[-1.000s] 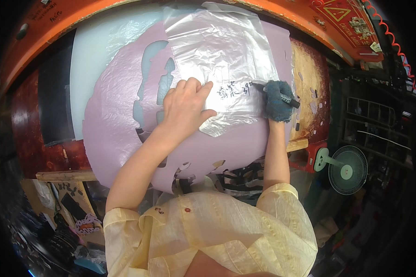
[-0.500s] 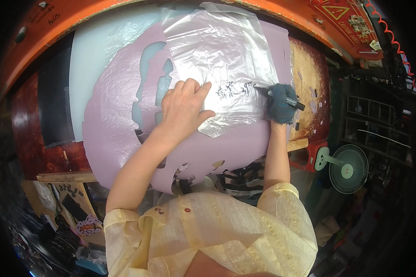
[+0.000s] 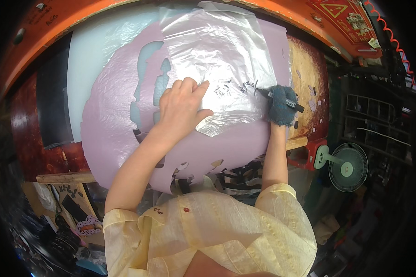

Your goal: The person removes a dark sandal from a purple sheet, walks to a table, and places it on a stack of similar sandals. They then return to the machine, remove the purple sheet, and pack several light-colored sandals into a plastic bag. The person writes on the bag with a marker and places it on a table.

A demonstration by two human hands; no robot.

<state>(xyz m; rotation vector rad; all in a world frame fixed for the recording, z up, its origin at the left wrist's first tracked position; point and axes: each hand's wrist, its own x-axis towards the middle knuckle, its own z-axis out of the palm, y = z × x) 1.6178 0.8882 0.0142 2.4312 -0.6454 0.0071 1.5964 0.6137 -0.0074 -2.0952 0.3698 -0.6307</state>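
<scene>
A clear, crinkled plastic bag (image 3: 217, 51) lies on a large lilac sheet (image 3: 111, 106) with cut-out openings. Spread on the bag's left edge, my bare left hand (image 3: 182, 104) presses it down, thumb and index finger apart, holding nothing. In a blue-grey knitted glove, my right hand (image 3: 282, 107) grips a black marker pen (image 3: 291, 104). The pen's tip touches the plastic near its right side, at the end of a row of black handwriting (image 3: 249, 87). Part of the pen is hidden by the gloved fingers.
Beneath the lilac sheet is a pale blue sheet (image 3: 90, 69), with a black sheet (image 3: 53, 101) farther left. An orange machine frame (image 3: 180, 1) arches along the back. Small offcuts (image 3: 313, 102) lie on the worn board at right. A fan (image 3: 348, 167) stands beyond the table's right edge.
More black strokes have appeared at the right end of the handwriting. My right hand and the marker pen have shifted very slightly; my left hand stays in place on the bag.
</scene>
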